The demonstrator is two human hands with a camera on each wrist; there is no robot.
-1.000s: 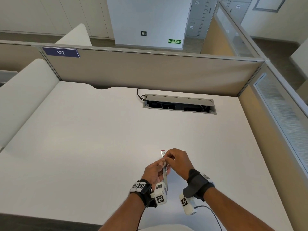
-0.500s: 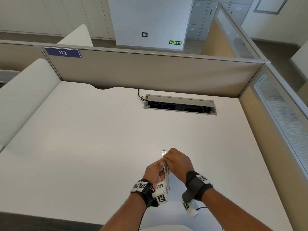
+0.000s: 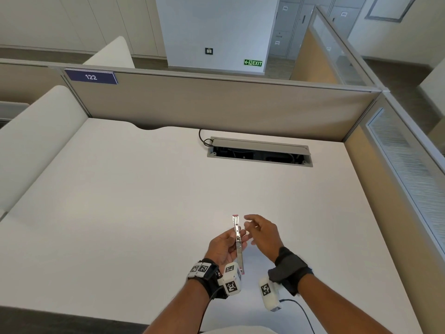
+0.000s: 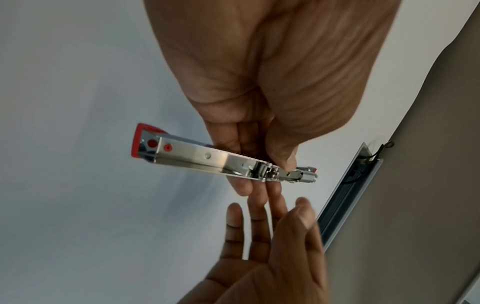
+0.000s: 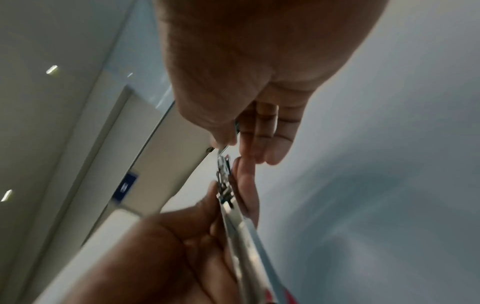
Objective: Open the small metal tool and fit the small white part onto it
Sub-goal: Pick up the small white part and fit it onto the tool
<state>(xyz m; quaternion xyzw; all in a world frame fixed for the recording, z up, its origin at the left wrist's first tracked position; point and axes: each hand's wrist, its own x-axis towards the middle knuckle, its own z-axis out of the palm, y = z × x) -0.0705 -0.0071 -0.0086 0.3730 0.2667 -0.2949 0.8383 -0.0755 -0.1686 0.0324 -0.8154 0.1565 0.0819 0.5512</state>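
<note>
The small metal tool [image 3: 239, 256] is a slim chrome bar with red end caps, held upright over the white desk [image 3: 120, 213]. My left hand [image 3: 228, 244] grips it at the middle, near its hinge. In the left wrist view the thumb and fingers of my left hand [image 4: 262, 176] pinch the tool [image 4: 202, 158] by the hinge. My right hand [image 3: 250, 230] hovers just right of the tool's upper end, fingers spread and holding nothing. The right wrist view shows my right hand [image 5: 246, 148] close to the tool [image 5: 241, 222] tip. No small white part shows in any view.
An open cable tray [image 3: 260, 153] is set into the desk at the back, with a black cable beside it. Beige partitions [image 3: 216, 104] close off the back and right sides. A cable from my right wrist camera trails near the front edge.
My right hand, which was on the tool's upper part beside the left hand, has let go and moved a little right with its fingers spread. The left hand keeps hold of the tool.
</note>
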